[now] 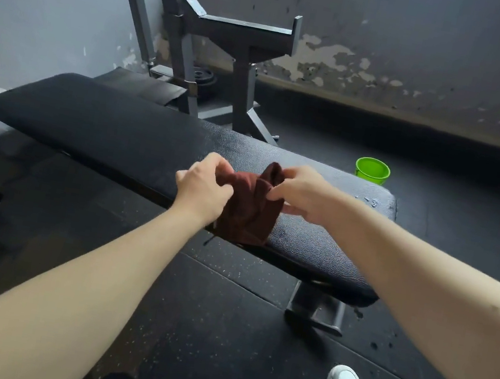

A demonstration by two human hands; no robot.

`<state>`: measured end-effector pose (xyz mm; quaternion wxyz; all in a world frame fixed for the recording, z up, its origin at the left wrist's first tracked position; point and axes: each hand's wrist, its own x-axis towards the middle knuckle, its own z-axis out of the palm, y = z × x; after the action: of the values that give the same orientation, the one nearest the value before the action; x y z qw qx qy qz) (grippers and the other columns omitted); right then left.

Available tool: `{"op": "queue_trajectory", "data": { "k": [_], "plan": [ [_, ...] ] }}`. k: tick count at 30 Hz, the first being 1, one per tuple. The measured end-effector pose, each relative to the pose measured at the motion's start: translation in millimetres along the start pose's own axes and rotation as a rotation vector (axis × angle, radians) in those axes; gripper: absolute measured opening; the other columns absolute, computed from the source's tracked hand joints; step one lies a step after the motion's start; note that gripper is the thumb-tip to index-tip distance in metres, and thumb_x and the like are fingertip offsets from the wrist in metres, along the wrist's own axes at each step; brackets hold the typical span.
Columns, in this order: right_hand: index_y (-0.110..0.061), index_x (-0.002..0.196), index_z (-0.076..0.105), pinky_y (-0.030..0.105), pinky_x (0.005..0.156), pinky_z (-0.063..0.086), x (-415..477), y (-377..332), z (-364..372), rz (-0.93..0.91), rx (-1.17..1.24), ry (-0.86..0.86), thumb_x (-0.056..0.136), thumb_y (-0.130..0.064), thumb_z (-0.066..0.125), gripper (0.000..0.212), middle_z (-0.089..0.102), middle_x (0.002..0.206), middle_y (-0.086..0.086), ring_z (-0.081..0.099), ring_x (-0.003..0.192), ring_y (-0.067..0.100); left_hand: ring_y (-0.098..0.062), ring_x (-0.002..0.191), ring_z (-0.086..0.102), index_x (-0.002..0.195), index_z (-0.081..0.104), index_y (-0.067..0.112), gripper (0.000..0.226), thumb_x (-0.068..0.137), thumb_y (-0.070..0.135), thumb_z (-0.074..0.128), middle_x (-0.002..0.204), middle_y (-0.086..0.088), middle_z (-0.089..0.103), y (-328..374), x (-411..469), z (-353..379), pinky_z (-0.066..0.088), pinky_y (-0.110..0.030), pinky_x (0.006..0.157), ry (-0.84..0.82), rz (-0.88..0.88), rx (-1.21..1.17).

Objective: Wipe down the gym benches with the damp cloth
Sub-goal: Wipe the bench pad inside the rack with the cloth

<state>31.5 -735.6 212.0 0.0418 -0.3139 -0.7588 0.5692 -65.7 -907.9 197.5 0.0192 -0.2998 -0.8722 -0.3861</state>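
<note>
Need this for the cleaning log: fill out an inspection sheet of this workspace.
Surface: bench, black pad, pale specks near its right end.
Job's things: cloth, dark red, bunched on the bench's near edge.
Clutter: green bucket on the floor beyond the bench.
Grips: left grip and right grip both pinch the cloth.
Cables: nothing seen.
Surroundings: grey rack and a weight plate behind; peeling wall; rubber floor.
</note>
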Motion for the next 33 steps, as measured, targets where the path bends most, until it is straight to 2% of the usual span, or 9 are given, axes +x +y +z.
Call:
{"op": "queue_trajectory", "data": {
  "k": [3,7,11,16,18,22,25,30,33],
  "plan": [
    [-0.010,0.087,0.072,0.035,0.074,0.059,1.9,-14.8,-16.2,-0.237,0.017,0.167,0.072,0.002,0.073,0.019,0.070,0.083,0.007,0.065,0.077,0.019,-0.018,0.103,0.062,0.108,0.069,0.031,0.020,0.089,0.027,0.070,0.099,0.009,0.073,12.2,15.4,-1.9,0.030,-0.034,0.098,0.081,0.069,-0.030],
    [-0.010,0.086,0.070,0.024,0.062,0.051,0.6,-22.1,-26.7,-0.500,-0.056,0.332,0.075,-0.004,0.073,0.013,0.070,0.078,0.001,0.060,0.064,0.005,-0.020,0.099,0.061,0.095,0.073,0.028,0.009,0.086,0.029,0.076,0.081,0.017,0.064,21.7,25.9,4.3,0.037,-0.043,0.101,0.192,0.140,-0.075],
    [-0.018,0.086,0.069,0.034,0.072,0.054,-11.1,4.0,-19.5,-0.677,-0.321,0.279,0.068,-0.008,0.063,0.022,0.070,0.082,0.000,0.064,0.077,0.017,-0.022,0.102,0.056,0.093,0.073,0.026,0.015,0.082,0.032,0.081,0.094,0.011,0.068,1.0,19.1,23.6,0.024,-0.033,0.084,0.059,0.176,0.132],
    [-0.020,0.103,0.069,0.038,0.079,0.054,-22.2,44.2,2.9,-0.585,-0.592,-0.008,0.078,-0.010,0.067,0.026,0.072,0.095,0.000,0.066,0.090,0.023,-0.017,0.108,0.053,0.097,0.078,0.038,0.010,0.087,0.035,0.076,0.106,0.014,0.071,-31.2,7.2,30.9,0.024,-0.033,0.090,-0.129,0.113,0.205],
    [-0.024,0.113,0.070,0.039,0.095,0.049,-18.5,51.7,12.8,-0.693,-0.673,-0.060,0.082,-0.019,0.068,0.031,0.072,0.113,-0.003,0.063,0.112,0.022,-0.018,0.113,0.051,0.108,0.076,0.038,0.021,0.090,0.028,0.072,0.117,0.013,0.068,-38.2,8.1,28.2,0.027,-0.035,0.095,-0.156,0.099,0.238],
    [-0.037,0.158,0.034,0.051,0.125,0.012,-5.1,67.1,31.7,-0.625,-0.892,-0.189,0.100,-0.041,0.057,0.063,0.030,0.167,-0.004,0.017,0.157,0.021,-0.024,0.125,0.045,0.132,0.065,0.033,0.044,0.093,0.013,0.064,0.137,0.006,0.058,-52.3,15.4,20.9,0.031,-0.040,0.104,-0.183,0.009,0.352],
    [-0.045,0.162,0.014,0.058,0.125,0.000,2.1,68.7,41.6,-0.524,-1.000,-0.232,0.105,-0.043,0.044,0.064,0.009,0.173,-0.005,-0.001,0.159,0.025,-0.027,0.131,0.041,0.136,0.061,0.029,0.041,0.096,0.022,0.064,0.141,0.000,0.054,-55.4,21.1,20.1,0.032,-0.043,0.106,-0.183,-0.092,0.421],
    [-0.042,0.163,0.015,0.059,0.124,-0.007,16.1,69.9,15.6,-0.452,-1.004,-0.190,0.109,-0.044,0.036,0.058,0.011,0.172,-0.011,0.001,0.160,0.021,-0.030,0.134,0.036,0.136,0.062,0.028,0.038,0.098,0.028,0.057,0.141,-0.006,0.052,-49.3,29.0,27.9,0.031,-0.042,0.105,-0.206,-0.192,0.401],
    [-0.045,0.162,0.005,0.069,0.120,-0.007,30.4,75.5,-12.3,-0.334,-1.052,-0.104,0.109,-0.045,0.034,0.061,0.006,0.173,-0.008,-0.002,0.159,0.027,-0.028,0.140,0.029,0.143,0.054,0.031,0.052,0.096,0.050,0.057,0.150,-0.003,0.043,-43.5,35.7,31.4,0.028,-0.045,0.111,-0.264,-0.203,0.442]
  ]
}}
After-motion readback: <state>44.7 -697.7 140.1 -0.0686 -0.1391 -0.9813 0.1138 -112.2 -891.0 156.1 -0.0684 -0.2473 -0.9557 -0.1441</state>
